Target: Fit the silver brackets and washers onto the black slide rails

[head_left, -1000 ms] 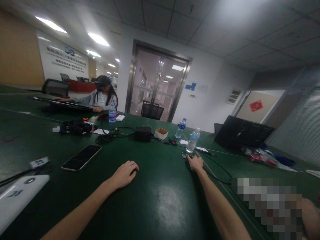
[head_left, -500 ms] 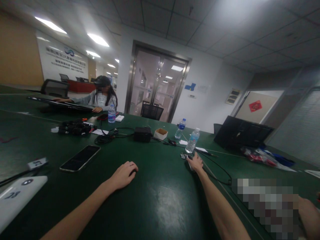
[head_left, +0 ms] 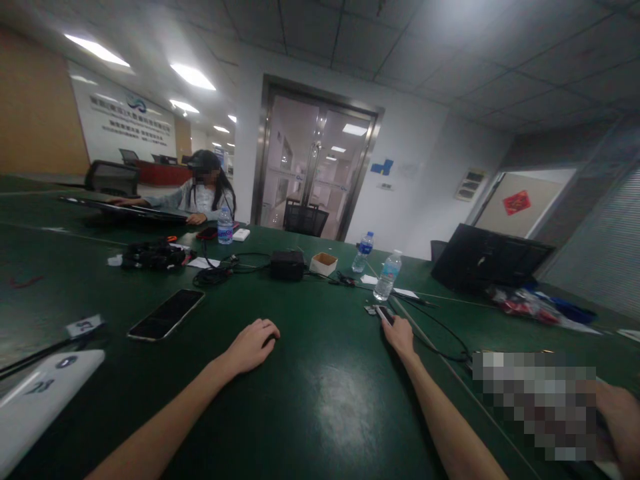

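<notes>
My left hand (head_left: 254,345) rests on the green table (head_left: 310,407), fingers curled down, with nothing distinct visible under them. Farther right, my right hand (head_left: 400,333) has its fingers around a small dark and white device (head_left: 384,315), whose far end sticks out past the fingertips. Just beyond that end lies a small flat item (head_left: 371,310), too small to name. A clear water bottle (head_left: 388,275) with a light blue label stands upright behind the device. To the left of my left hand lies a black-screened phone (head_left: 167,315).
Beyond the hands are a black box (head_left: 287,265), a small open carton (head_left: 324,264), cables (head_left: 215,275) and another bottle (head_left: 363,253). A white device (head_left: 50,393) lies near left. A person (head_left: 207,193) sits across; another person's hand (head_left: 617,413) is at right.
My right hand has drawn back slightly and now its fingers wrap the small device, showing more of its dark face. My left hand is nearly unchanged. The view has shifted a little.
</notes>
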Motion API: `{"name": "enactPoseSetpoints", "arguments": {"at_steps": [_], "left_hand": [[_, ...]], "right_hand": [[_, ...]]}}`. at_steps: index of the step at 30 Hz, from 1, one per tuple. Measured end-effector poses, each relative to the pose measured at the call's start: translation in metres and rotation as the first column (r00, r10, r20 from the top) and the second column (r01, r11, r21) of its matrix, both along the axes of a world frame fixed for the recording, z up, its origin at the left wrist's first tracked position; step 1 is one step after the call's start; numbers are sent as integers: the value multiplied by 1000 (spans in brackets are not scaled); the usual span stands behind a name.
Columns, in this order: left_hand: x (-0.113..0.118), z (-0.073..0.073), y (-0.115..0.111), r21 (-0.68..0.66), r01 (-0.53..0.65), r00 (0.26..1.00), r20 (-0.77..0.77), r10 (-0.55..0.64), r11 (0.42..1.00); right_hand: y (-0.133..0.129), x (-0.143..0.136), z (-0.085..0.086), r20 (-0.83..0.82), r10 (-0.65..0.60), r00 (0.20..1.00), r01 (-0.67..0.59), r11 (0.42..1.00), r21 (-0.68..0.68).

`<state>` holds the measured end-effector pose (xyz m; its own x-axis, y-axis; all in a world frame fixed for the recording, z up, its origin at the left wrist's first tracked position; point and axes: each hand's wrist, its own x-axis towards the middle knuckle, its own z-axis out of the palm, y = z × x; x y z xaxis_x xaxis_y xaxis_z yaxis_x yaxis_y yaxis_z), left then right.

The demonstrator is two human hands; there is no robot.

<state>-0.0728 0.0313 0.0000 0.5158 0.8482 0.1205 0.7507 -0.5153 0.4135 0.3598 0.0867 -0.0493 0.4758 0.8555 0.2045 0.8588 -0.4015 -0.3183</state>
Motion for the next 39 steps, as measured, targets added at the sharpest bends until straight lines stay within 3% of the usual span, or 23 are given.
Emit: {"name": "enactPoseSetpoints", "arguments": {"at_steps": [18, 27, 39], "left_hand": [[3, 10, -4, -50, -16, 999, -28, 15, 999], [1, 3, 1, -24, -11, 1000, -7, 11, 1000], [1, 3, 0, -55, -20, 1000, -3, 20, 998]], "right_hand": [[0, -7, 2, 59, 23, 998, -28, 996, 83], [0, -6, 3, 37, 28, 999, -31, 996, 79], [-2, -9, 8, -33, 46, 998, -43, 996, 81]]}}
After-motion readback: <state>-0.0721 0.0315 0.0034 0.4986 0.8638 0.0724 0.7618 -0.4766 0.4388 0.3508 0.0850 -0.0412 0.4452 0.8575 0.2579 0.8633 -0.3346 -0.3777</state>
